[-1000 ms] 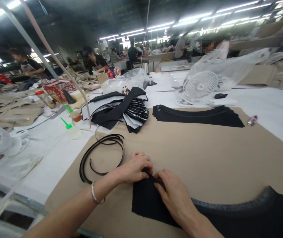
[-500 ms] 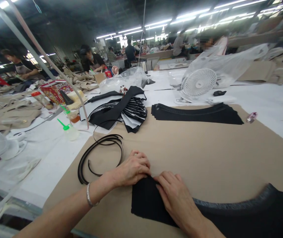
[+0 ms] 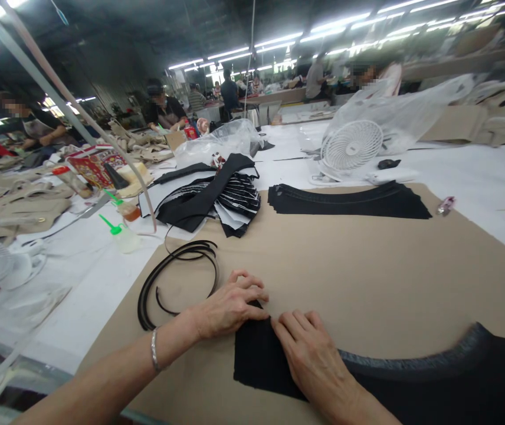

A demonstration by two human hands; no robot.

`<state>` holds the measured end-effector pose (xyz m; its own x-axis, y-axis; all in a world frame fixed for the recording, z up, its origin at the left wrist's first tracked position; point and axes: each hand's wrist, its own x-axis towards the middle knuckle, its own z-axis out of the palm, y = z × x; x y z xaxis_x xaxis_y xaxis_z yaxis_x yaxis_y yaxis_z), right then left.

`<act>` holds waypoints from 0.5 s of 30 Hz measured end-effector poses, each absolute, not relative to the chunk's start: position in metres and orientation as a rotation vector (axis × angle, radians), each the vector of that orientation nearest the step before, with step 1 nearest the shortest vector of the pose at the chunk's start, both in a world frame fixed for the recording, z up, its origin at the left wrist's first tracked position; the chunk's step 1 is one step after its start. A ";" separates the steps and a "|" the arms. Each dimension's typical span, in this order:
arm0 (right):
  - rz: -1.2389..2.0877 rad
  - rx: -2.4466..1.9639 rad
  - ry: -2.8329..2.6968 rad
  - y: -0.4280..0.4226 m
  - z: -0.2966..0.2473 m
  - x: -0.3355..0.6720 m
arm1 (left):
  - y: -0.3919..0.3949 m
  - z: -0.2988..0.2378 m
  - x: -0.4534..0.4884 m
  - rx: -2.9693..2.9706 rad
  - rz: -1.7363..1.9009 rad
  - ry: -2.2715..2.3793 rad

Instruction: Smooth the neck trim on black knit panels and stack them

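A black fabric piece with a curved, shiny dark strip along its upper edge lies across the tan sheet in front of me. My left hand is at its upper left corner, thumb on the cloth and fingers curled over the edge, pinching it. Close beside it, my right hand has its fingertips pressed together on the same edge, and its palm covers part of the cloth. Just left of my left hand lies a loose coil of narrow black strips.
Stacked black pieces lie at the sheet's far edge, beside a fanned pile of black and white pieces. Green-tipped bottles, a white fan and a pink clip-like object stand or lie around. People work behind.
My left fingers have lifted and spread slightly, showing more of the fabric corner. My right hand has shifted a little left along the edge. The view has turned slightly.
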<state>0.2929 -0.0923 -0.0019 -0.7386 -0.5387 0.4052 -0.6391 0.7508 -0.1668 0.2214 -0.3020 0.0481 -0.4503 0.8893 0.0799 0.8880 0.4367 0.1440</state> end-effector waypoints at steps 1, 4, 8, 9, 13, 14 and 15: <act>0.401 0.914 -2.618 -0.093 -0.002 0.293 | -0.303 0.047 0.221 1.661 0.250 2.664; 0.320 0.930 -2.623 -0.094 0.001 0.294 | -0.304 0.044 0.221 1.711 0.215 2.688; 0.248 0.923 -2.605 -0.096 0.005 0.297 | -0.306 0.042 0.224 1.769 0.175 2.754; 0.246 0.921 -2.602 -0.096 0.006 0.298 | -0.307 0.042 0.226 1.760 0.176 2.783; 0.261 0.923 -2.608 -0.097 0.005 0.298 | -0.311 0.044 0.239 1.562 0.281 2.909; 0.271 0.920 -2.620 -0.097 0.005 0.298 | -0.312 0.044 0.243 1.501 0.324 2.919; 0.293 0.912 -2.638 -0.097 0.005 0.297 | -0.313 0.044 0.246 1.452 0.363 2.918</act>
